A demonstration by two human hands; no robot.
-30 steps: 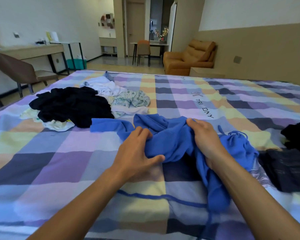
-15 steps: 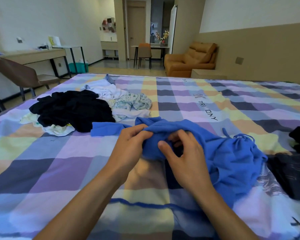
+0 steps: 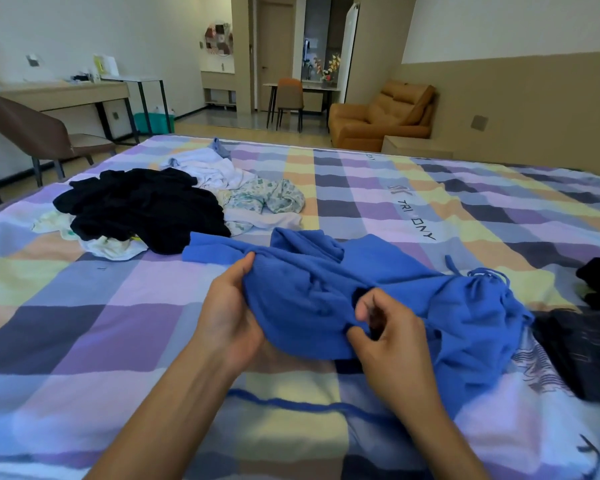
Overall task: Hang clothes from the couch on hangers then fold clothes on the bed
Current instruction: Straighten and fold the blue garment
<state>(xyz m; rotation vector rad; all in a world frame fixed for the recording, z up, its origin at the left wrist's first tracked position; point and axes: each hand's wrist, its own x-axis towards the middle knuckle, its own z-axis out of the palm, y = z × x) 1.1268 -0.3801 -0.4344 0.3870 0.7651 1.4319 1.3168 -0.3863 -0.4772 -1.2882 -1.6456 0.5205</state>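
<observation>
Gathering the blue garment [image 3: 378,299] up off the bed [image 3: 84,341], I hold it near me in the middle, where the cover gives me room to spread it. My left hand [image 3: 229,313] grips its bunched left side, thumb on top and fingers tucked under the cloth, so that part is raised off the cover. My right hand [image 3: 392,344] is curled, thumb and forefinger pinching a small fold near the garment's middle. I judge I am feeling for a hem or seam to straighten it by.

The rest of the garment trails right, its drawstrings loose on the bed. One flat end reaches left and touches the black clothes [image 3: 142,209]. That heap sits far left with the pale clothes [image 3: 264,199] just behind it, out of my working space. More dark clothes [image 3: 589,351] lie at the right edge. The couch [image 3: 385,116] far across the room looks bare, so I take the hanging as done. Nothing that I can see on the bed is folded, so the folding looks barely begun.
</observation>
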